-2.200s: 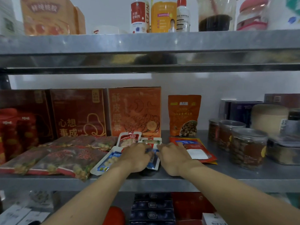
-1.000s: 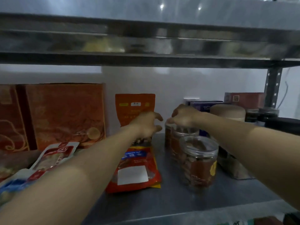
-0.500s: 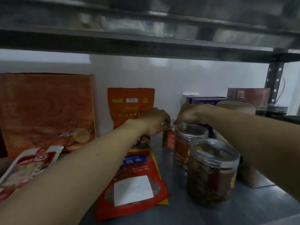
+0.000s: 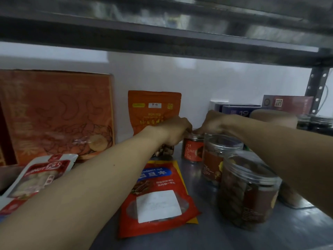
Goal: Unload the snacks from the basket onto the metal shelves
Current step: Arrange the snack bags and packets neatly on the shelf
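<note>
On the metal shelf (image 4: 212,235), both my hands reach to the back, to a small clear jar (image 4: 192,150) with a red label. My left hand (image 4: 175,130) curls round the jar's top from the left. My right hand (image 4: 212,124) pinches its lid from the right with bent fingertips. The jar stands upright on the shelf, beside an orange stand-up pouch of roasted nuts (image 4: 155,109). A red flat snack pouch (image 4: 156,195) lies in front. The basket is out of view.
Two larger clear jars (image 4: 220,156) (image 4: 249,193) stand in a row in front of the small one. An orange gift box (image 4: 55,114) and peanut packets (image 4: 43,175) fill the left. Blue boxes (image 4: 237,110) and a beige-lidded container (image 4: 273,118) sit at the back right. The upper shelf (image 4: 162,33) hangs low overhead.
My hands left the packets at the shelf's left and moved right and back to the rearmost small jar. They closed on its top as my head leaned in under the upper shelf.
</note>
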`<state>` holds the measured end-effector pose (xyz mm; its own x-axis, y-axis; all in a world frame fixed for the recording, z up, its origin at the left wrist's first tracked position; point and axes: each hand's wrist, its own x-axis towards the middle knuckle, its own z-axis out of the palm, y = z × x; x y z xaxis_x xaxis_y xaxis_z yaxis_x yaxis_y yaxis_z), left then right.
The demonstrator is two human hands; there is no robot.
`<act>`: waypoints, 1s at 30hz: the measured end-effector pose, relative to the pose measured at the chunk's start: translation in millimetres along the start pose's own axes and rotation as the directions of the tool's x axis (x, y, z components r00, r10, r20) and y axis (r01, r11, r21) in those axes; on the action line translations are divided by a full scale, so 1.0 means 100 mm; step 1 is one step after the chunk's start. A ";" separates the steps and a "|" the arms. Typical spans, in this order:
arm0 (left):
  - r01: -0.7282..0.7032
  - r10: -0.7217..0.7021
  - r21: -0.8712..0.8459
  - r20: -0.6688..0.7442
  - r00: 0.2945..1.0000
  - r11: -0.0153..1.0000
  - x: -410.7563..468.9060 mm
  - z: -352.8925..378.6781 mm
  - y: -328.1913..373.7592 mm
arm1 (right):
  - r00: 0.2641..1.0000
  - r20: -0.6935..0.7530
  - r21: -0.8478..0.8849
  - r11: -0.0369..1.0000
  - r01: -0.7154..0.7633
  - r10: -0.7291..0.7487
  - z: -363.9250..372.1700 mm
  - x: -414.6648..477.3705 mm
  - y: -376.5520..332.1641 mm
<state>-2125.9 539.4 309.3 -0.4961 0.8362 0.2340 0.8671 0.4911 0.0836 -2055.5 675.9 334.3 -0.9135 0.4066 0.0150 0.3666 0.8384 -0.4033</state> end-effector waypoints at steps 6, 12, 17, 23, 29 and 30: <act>0.013 -0.014 -0.037 -0.004 1.000 0.999 -0.08 0.01 0.06 | 1.000 -0.025 -0.016 1.000 -0.005 0.005 0.03 -0.03 -0.02; 0.039 -0.038 -0.040 0.005 0.999 0.998 -0.09 -0.01 0.07 | 1.000 -0.011 -0.021 1.000 -0.021 0.021 -0.05 -0.18 -0.05; 0.013 -0.019 -0.080 -0.080 0.997 0.997 -0.19 -0.10 0.14 | 0.999 -0.052 -0.023 1.000 -0.003 0.002 -0.20 -0.41 0.02; -0.040 0.003 -0.314 -0.117 0.993 0.949 -0.46 -0.18 0.46 | 0.997 -0.026 0.081 0.994 -0.075 0.078 -0.26 -0.77 0.23; 0.002 -0.034 -0.319 -0.096 0.995 0.948 -0.64 -0.08 0.70 | 1.000 0.001 0.150 0.988 -0.022 0.022 -0.18 -0.89 0.23; 0.003 -0.042 -0.290 -0.129 0.991 0.957 -0.67 -0.08 0.70 | 1.000 0.021 0.166 0.986 -0.013 0.009 -0.18 -0.88 0.23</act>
<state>-2031.4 516.0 307.3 -0.5225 0.7761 0.3530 0.8413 0.4018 0.3617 -1963.6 665.3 340.0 -0.9135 0.4068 -0.0079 0.3438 0.7614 -0.5497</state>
